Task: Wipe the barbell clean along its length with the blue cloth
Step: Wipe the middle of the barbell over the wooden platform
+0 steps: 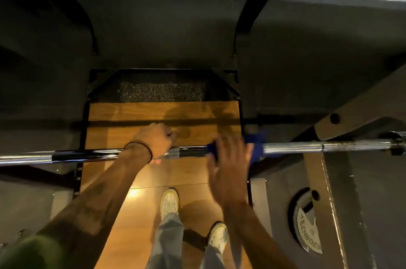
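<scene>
Head view, wiping step under way. The barbell (307,147) runs left to right across the scene at about waist height, above the wooden platform (153,112). The left hand (156,140) is curled round the bar near its middle, steadying it. The right hand (228,159), blurred, lies with fingers spread on the blue cloth (256,147), which is draped over the bar just right of centre. By judgement, the next move calls for sliding the cloth rightward along the knurled section, keeping pressure on the bar.
</scene>
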### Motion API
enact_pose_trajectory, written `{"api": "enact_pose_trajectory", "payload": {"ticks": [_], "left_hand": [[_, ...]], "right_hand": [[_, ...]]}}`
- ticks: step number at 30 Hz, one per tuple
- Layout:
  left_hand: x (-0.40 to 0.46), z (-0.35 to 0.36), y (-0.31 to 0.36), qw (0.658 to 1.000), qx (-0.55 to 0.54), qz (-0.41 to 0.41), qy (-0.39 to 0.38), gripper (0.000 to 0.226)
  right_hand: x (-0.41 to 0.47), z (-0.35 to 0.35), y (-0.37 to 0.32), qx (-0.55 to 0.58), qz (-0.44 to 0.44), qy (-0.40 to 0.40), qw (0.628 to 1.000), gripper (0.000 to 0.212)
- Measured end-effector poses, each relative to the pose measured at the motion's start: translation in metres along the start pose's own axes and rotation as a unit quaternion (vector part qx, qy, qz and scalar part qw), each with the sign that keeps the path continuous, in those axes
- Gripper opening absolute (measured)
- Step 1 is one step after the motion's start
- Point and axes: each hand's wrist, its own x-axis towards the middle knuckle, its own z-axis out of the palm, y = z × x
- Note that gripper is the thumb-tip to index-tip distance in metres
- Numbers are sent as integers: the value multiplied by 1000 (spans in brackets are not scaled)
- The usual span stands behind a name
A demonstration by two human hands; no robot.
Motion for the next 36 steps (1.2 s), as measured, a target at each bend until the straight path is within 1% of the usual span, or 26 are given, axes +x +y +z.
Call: {"api": "enact_pose_trajectory", "payload": {"ticks": [2,3,4,5,7,9,10,11,13,15,16,17,18,20,22,23,25,27,28,29,30,31,33,34,35,36], "left_hand": [[-6,2,0,991,26,4,128,44],[-8,7,0,981,33,12,188,44],[-10,14,1,972,32,16,233,44],[-11,22,3,963,9,17,267,42],[-15,33,10,950,-82,-16,301,30],[-20,38,18,932,-145,-46,329,21],[-19,39,19,930,-143,-41,336,22],[-20,39,20,934,-129,-24,332,25],[-23,36,23,946,-101,10,309,34],[-23,34,24,954,-60,34,291,42],[-21,35,22,957,-26,37,288,47],[-18,37,21,959,4,35,282,53],[-17,39,20,960,24,26,278,57],[-12,39,17,960,39,6,278,61],[-11,40,17,959,46,3,278,62],[-11,42,17,959,51,4,280,63],[-12,42,17,958,57,0,281,64],[-13,40,18,958,60,0,280,64],[-13,40,17,958,59,-1,280,64],[-13,39,18,959,59,1,277,65],[-13,39,18,960,59,3,273,65],[-13,39,18,961,62,5,270,65],[-12,40,17,960,68,6,271,66],[-12,39,16,961,71,8,269,66],[-12,40,16,961,71,10,268,66],[-12,40,16,960,69,11,271,66]], "right_hand": [[-6,3,-8,-25,-146,-58,987,57],[-1,1,6,-27,-179,-67,981,56],[5,-2,24,-26,-176,-59,982,55],[9,-5,43,-15,-140,-42,989,53],[10,-13,68,29,-10,32,999,51],[5,-14,48,83,106,69,989,53],[3,-9,24,89,134,51,986,55],[-2,-5,-1,67,112,26,991,57],[-16,3,-32,22,-15,-14,1000,57],[-17,4,-13,0,-115,-42,993,57],[-15,3,9,-17,-146,-33,989,56],[-13,0,34,-30,-148,-18,988,55],[-11,-5,56,-25,-112,6,993,53],[-11,-8,73,15,10,46,999,53],[-10,-4,42,28,103,35,994,59],[-13,2,20,12,91,17,996,62],[-19,9,-10,-7,-48,-24,999,62],[-15,11,3,-4,-175,-53,983,60],[-13,9,20,-18,-201,-51,978,57],[-10,8,39,-36,-187,-40,981,55],[-11,6,53,-34,-136,-23,990,54],[-12,0,60,-10,-57,2,998,53],[-12,-2,37,58,108,38,992,52],[-10,0,13,94,155,28,983,53],[-10,3,-11,114,152,3,982,55],[-12,5,-30,110,88,-16,990,58]]}}
